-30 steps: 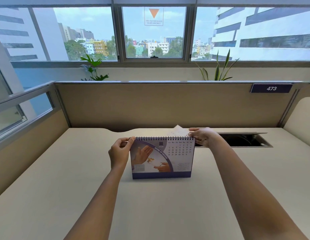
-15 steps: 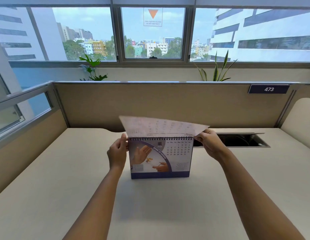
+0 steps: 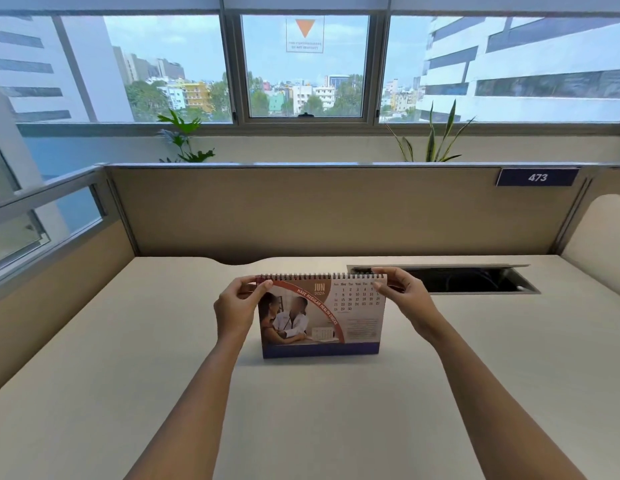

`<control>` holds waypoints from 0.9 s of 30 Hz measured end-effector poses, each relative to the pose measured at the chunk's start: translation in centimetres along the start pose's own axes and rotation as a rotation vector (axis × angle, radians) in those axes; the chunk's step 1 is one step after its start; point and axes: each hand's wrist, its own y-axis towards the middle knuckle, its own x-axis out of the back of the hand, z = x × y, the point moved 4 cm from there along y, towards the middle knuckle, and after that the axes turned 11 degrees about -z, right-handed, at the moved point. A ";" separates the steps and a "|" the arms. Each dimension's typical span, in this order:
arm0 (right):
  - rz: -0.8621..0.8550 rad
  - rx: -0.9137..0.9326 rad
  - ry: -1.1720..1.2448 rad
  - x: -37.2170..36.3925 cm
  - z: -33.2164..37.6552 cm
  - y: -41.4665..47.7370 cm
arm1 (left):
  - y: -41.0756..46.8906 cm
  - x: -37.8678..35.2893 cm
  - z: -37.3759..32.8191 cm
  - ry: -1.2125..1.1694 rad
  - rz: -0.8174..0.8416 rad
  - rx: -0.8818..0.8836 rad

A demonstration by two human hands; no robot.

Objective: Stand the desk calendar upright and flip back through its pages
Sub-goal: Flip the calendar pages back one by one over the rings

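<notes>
The desk calendar point(image 3: 320, 318) stands upright on the beige desk point(image 3: 301, 410), its spiral binding on top. Its front page reads JUN, with a red band and a photo of two people. My left hand point(image 3: 237, 304) pinches the top left corner at the binding. At the top right corner my right hand point(image 3: 407, 299) grips the edge, fingers over the last date columns.
An open cable hatch point(image 3: 475, 280) is cut into the desk behind my right hand. A tan partition point(image 3: 336, 209) closes the back, with a sign reading 473 point(image 3: 537, 177). A glass-topped panel stands at the left, a curved panel at the right. Plants stand behind the partition.
A page came over the binding from the back and now lies flat on the front. The blue JUL page is covered by the red JUN page. Both hands stayed at the top corners.
</notes>
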 end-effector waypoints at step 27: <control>-0.230 0.185 -0.244 -0.3 -0.7 -0.1 | -0.2 -0.1 -0.2 0.100 -0.052 -0.099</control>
